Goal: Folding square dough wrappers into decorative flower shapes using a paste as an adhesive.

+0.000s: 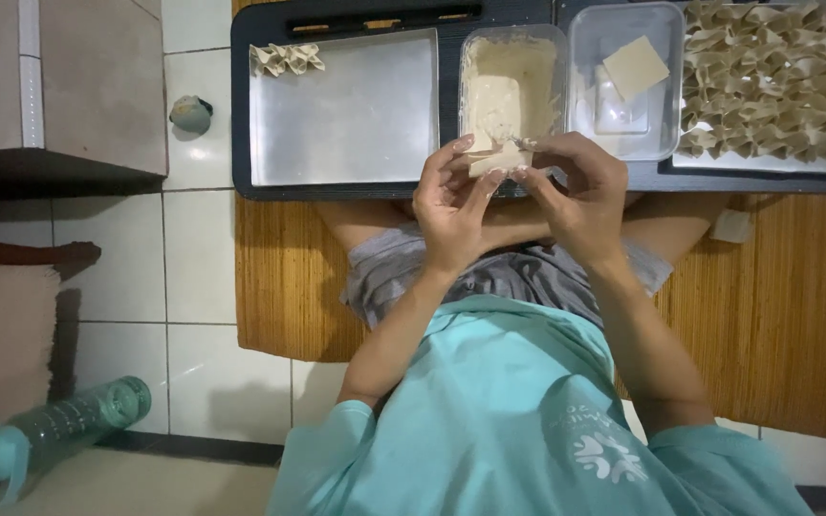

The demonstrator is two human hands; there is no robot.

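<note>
My hands [509, 186] pinch one wrapper [491, 161] mid-fold; few dumplings [286, 59] upper left, many [776, 81] upper right, filling [509, 81] remains.

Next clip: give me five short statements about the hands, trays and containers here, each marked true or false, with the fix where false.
1. Both hands, left hand and right hand, hold one pale dough wrapper between them. True.
2. The steel tray is packed full of folded pieces. False: only a few folded pieces sit in its far left corner.
3. The filling container holds a pale paste. True.
4. The clear container is stacked high with wrappers. False: only a flat square wrapper shows.
5. A green bottle stands upright on the floor. False: it lies on its side.
</note>
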